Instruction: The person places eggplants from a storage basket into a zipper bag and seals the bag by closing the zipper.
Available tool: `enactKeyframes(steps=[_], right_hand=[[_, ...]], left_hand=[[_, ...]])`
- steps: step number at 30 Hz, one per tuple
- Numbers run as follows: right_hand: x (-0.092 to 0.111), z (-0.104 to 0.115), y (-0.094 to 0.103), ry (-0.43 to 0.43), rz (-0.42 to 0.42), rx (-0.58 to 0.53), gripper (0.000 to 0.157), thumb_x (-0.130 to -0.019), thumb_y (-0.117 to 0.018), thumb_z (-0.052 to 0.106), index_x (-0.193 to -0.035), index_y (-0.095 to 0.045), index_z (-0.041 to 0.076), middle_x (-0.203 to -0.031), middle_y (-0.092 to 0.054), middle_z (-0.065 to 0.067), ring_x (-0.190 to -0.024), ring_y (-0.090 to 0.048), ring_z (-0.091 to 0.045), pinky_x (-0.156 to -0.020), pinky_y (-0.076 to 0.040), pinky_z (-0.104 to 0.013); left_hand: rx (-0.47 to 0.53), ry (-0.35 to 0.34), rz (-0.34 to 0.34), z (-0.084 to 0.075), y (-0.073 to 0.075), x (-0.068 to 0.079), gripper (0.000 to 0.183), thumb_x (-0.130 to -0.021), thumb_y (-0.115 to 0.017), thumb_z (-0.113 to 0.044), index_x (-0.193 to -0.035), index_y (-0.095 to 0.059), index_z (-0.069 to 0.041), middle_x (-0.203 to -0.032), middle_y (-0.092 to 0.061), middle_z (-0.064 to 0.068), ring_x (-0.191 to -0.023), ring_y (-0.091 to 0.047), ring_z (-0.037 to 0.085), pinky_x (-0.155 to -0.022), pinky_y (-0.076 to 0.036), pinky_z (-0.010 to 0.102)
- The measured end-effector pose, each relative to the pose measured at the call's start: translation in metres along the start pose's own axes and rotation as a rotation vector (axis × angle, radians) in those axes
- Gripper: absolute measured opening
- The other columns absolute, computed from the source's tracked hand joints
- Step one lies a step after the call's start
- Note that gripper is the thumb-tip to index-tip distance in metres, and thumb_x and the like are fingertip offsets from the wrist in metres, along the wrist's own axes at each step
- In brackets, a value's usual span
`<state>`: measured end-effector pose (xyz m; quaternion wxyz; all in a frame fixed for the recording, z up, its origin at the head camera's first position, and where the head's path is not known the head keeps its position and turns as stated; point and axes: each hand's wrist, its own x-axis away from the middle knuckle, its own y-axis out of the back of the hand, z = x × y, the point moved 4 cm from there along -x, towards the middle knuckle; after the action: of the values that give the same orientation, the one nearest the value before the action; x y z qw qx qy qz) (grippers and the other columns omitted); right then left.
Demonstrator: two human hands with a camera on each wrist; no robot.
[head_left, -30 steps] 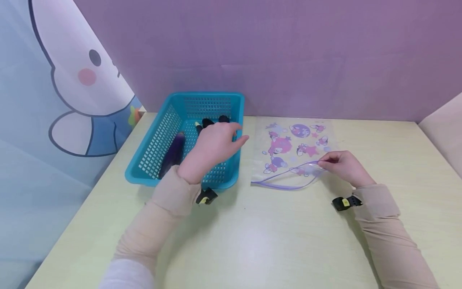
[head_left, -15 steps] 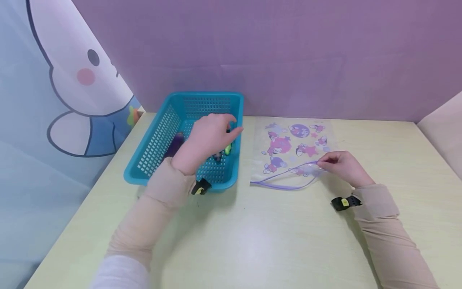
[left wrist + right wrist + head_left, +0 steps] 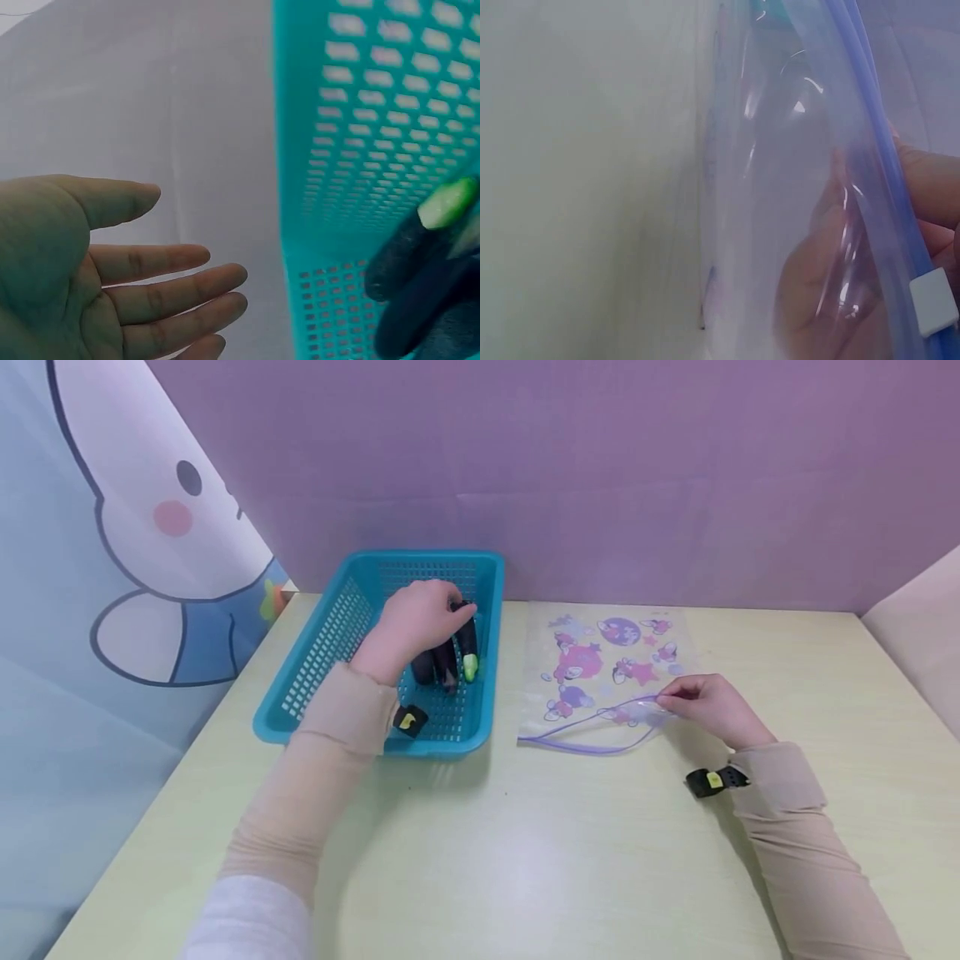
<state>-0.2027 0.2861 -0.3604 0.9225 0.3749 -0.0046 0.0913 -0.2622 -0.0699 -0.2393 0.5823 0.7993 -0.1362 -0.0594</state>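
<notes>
My left hand (image 3: 417,617) hovers over the blue-green basket (image 3: 491,693). In the left wrist view its fingers (image 3: 172,296) are loosely straight and the palm holds nothing. Inside the basket lie several dark purple eggplants (image 3: 446,662), one with a bright green end (image 3: 448,202); my left hand and forearm hide part of the basket. My right hand (image 3: 712,706) pinches the purple zip edge of a clear printed zip bag (image 3: 581,664), and the bag's mouth gapes. A white slider (image 3: 934,302) sits on the zip near my right fingers.
Basket and bag lie side by side on a pale wooden table (image 3: 555,860), the basket to the left. A purple cloth backdrop (image 3: 600,485) rises behind them, and a blue cartoon-print cloth (image 3: 45,735) hangs at the left.
My left hand has moved farther back and slightly left over the basket, bringing the eggplants at its right side into view. My right hand keeps its pinch on the zip bag.
</notes>
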Motion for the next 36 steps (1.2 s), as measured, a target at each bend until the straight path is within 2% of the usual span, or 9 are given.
enactKeyframes(steps=[2, 8, 11, 14, 21, 26, 30, 33, 36], right_hand=[[-0.001, 0.000, 0.000, 0.002, 0.001, 0.003, 0.021, -0.091, -0.063, 0.015, -0.099, -0.068, -0.004, -0.093, -0.066, -0.008, -0.074, -0.051, -0.005, -0.066, -0.045, -0.019], [-0.002, -0.001, -0.001, 0.007, 0.002, 0.010, 0.021, -0.091, -0.063, 0.015, -0.099, -0.068, -0.004, -0.093, -0.066, -0.008, -0.075, -0.051, -0.005, -0.066, -0.045, -0.019], [-0.002, -0.001, -0.001, 0.004, 0.002, 0.009, 0.021, -0.091, -0.063, 0.015, -0.099, -0.068, -0.004, -0.093, -0.066, -0.007, -0.075, -0.050, -0.005, -0.066, -0.045, -0.019], [-0.002, -0.002, 0.000, 0.001, -0.001, 0.011, 0.021, -0.091, -0.063, 0.015, -0.099, -0.068, -0.004, -0.092, -0.066, -0.007, -0.075, -0.050, -0.005, -0.066, -0.045, -0.019], [-0.001, -0.001, 0.001, 0.003, -0.009, 0.009, 0.021, -0.091, -0.064, 0.015, -0.099, -0.068, -0.004, -0.092, -0.066, -0.007, -0.074, -0.050, -0.004, -0.066, -0.045, -0.018], [-0.001, -0.001, 0.001, -0.017, 0.000, 0.006, 0.021, -0.091, -0.063, 0.016, -0.099, -0.068, -0.003, -0.092, -0.066, -0.006, -0.075, -0.050, -0.006, -0.066, -0.044, -0.019], [0.000, 0.000, 0.000, -0.016, 0.005, 0.008, 0.022, -0.091, -0.063, 0.017, -0.099, -0.068, -0.003, -0.094, -0.066, -0.009, -0.076, -0.050, -0.007, -0.066, -0.044, -0.020], [-0.001, -0.001, 0.000, -0.018, 0.005, 0.013, 0.022, -0.091, -0.063, 0.017, -0.099, -0.068, -0.003, -0.094, -0.066, -0.009, -0.076, -0.050, -0.008, -0.066, -0.044, -0.020], [0.000, -0.001, 0.000, -0.030, 0.006, 0.014, 0.022, -0.091, -0.063, 0.017, -0.099, -0.068, -0.003, -0.093, -0.065, -0.006, -0.076, -0.049, -0.010, -0.066, -0.043, -0.021]], left_hand=[[-0.002, 0.022, 0.011, 0.005, -0.002, -0.002, 0.045, -0.098, -0.048, -0.039, -0.130, -0.056, -0.008, -0.125, -0.061, 0.011, -0.087, -0.063, 0.022, -0.078, -0.051, 0.040], [0.012, 0.077, 0.048, 0.021, -0.009, -0.008, 0.048, -0.098, -0.047, -0.040, -0.132, -0.054, -0.007, -0.130, -0.058, 0.013, -0.096, -0.063, 0.025, -0.082, -0.050, 0.042], [0.016, 0.081, 0.028, 0.030, -0.013, -0.012, 0.039, -0.098, -0.047, -0.040, -0.115, -0.063, -0.008, -0.102, -0.066, 0.010, -0.079, -0.060, 0.022, -0.070, -0.048, 0.038], [0.022, 0.086, 0.008, 0.037, -0.017, -0.015, 0.035, -0.098, -0.048, -0.039, -0.091, -0.063, -0.009, -0.069, -0.052, 0.003, -0.061, -0.047, 0.018, -0.059, -0.039, 0.033], [0.035, 0.101, 0.033, 0.048, -0.020, -0.018, 0.039, -0.098, -0.047, -0.039, -0.070, -0.050, -0.012, -0.054, -0.031, -0.004, -0.050, -0.031, 0.013, -0.053, -0.030, 0.031], [0.072, 0.132, 0.064, 0.058, -0.021, -0.018, 0.037, -0.097, -0.049, -0.038, -0.081, -0.060, -0.007, -0.064, -0.043, 0.000, -0.059, -0.040, 0.016, -0.061, -0.037, 0.034], [0.082, 0.150, 0.089, 0.066, -0.022, -0.018, 0.040, -0.097, -0.049, -0.037, -0.110, -0.064, -0.002, -0.096, -0.061, 0.012, -0.081, -0.053, 0.023, -0.076, -0.045, 0.040], [0.085, 0.154, 0.107, 0.069, -0.023, -0.019, 0.043, -0.097, -0.049, -0.036, -0.120, -0.060, -0.001, -0.120, -0.060, 0.017, -0.097, -0.056, 0.028, -0.087, -0.046, 0.044], [0.101, 0.162, 0.120, 0.072, -0.025, -0.021, 0.044, -0.097, -0.050, -0.034, -0.124, -0.057, 0.000, -0.128, -0.056, 0.019, -0.106, -0.055, 0.031, -0.093, -0.045, 0.046]])
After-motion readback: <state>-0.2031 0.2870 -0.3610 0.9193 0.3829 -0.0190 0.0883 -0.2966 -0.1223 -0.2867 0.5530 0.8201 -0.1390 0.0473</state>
